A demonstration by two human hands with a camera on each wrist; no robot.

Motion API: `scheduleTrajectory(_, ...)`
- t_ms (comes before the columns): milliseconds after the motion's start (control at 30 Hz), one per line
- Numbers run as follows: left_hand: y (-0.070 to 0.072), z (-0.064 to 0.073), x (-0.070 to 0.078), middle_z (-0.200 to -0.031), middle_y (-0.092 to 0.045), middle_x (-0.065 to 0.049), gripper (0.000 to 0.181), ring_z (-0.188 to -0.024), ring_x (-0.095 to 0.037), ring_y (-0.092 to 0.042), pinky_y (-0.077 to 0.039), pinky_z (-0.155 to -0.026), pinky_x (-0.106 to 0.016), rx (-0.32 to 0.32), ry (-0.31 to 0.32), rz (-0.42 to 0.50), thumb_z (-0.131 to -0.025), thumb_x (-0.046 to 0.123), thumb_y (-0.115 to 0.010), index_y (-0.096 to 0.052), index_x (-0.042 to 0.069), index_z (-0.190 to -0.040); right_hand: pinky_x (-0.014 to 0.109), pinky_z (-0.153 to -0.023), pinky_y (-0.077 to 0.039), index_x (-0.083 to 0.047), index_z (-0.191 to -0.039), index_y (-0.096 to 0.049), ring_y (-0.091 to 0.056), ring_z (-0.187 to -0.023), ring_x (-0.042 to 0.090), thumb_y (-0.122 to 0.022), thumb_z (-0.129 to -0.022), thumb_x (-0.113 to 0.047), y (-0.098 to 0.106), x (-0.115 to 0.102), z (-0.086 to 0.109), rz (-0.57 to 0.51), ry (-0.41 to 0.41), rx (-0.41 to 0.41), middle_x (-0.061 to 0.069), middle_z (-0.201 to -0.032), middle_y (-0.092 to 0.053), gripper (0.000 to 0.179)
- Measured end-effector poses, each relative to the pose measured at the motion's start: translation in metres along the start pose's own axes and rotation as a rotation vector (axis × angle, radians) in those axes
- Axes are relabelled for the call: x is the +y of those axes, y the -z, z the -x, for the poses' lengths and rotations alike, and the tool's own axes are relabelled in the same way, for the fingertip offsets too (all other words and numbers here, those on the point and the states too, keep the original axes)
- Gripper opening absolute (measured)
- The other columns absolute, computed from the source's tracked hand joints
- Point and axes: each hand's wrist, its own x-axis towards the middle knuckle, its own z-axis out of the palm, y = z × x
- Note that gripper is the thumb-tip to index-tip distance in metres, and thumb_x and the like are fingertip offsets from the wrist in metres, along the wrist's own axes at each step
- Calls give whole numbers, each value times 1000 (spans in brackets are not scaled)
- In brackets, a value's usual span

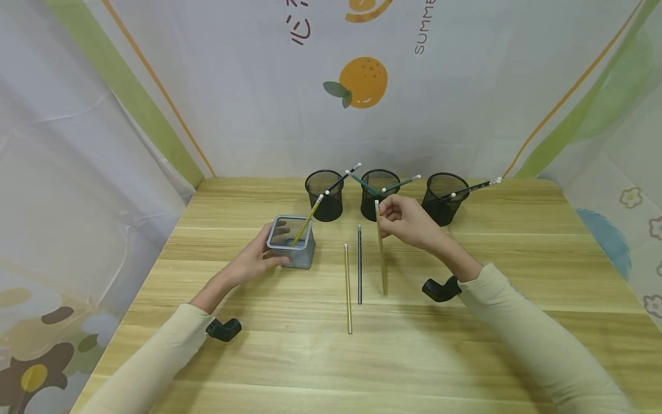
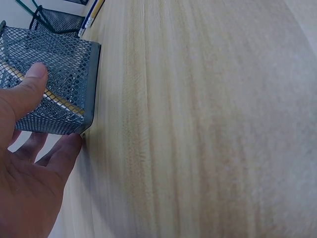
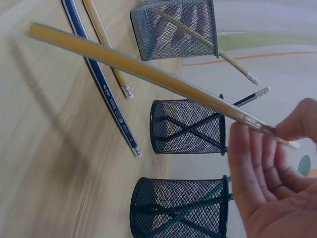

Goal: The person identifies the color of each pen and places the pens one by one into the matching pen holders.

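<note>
My left hand [image 1: 251, 261] grips a square grey mesh pencil holder [image 1: 304, 259], thumb on its near side and fingers behind. One yellow pencil [image 1: 310, 217] leans inside, its eraser end poking over the rim. With thumb and fingertips, my right hand [image 1: 411, 223] pinches a second yellow pencil [image 3: 148, 74] near its eraser end. That pencil slants down toward the table, its lower end raised above the wood in the right wrist view. Left of it, a dark blue pencil [image 1: 360, 270] and another yellow pencil [image 1: 348, 293] lie on the table side by side.
Three round black mesh cups stand in a row at the back: the left cup [image 1: 327, 210] with dark blue pencils, the middle cup [image 1: 368, 206] with green ones, the right cup [image 1: 438, 213] with black ones. A printed curtain [image 1: 258, 115] hangs behind the table.
</note>
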Motion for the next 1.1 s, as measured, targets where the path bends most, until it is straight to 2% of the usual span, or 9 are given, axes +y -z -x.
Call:
scheduleTrajectory(167,0,0,0,-153,-32,-31,81,-136,-51,-40,-36,-111,-59,4,-1,-7,-92,-12,-68,-19,-3,-156,35,-74,-61,5,-105,-53,-67,-82,30,-58,-97,3,-2,-4,0,-33,87,31,19,-95,-62,10)
scheduleTrajectory(433,0,0,1,-153,-33,-32,84,-136,-50,-40,-37,-111,-58,0,-5,-24,-91,-11,-69,-18,-2,-156,33,-70,-59,5,-104,-54,-66,-78,29,-58,-98,5,-4,-8,-1,-41,234,103,17,-93,-62,7)
scheduleTrajectory(667,1,0,1,-153,-33,-32,84,-136,-50,-39,-36,-111,-58,-4,-9,-24,-91,-11,-69,-18,-2,-156,35,-72,-61,5,-104,-52,-64,-82,25,-56,-99,5,-6,-15,-3,-66,265,156,20,-99,-61,7)
scheduleTrajectory(800,1,0,0,-153,-33,-31,84,-137,-50,-38,-35,-111,-59,-3,-9,-18,-91,-11,-69,-18,-2,-156,35,-72,-61,5,-105,-53,-64,-84,27,-56,-100,4,-8,-18,-6,-49,304,180,20,-99,-61,7)
scheduleTrajectory(1100,1,0,0,-153,-32,-32,83,-136,-50,-39,-36,-111,-58,0,-15,-13,-91,-11,-70,-19,-2,-156,35,-72,-61,8,-108,-53,-63,-84,28,-57,-100,5,-12,-25,-11,-110,375,207,25,-100,-58,10)
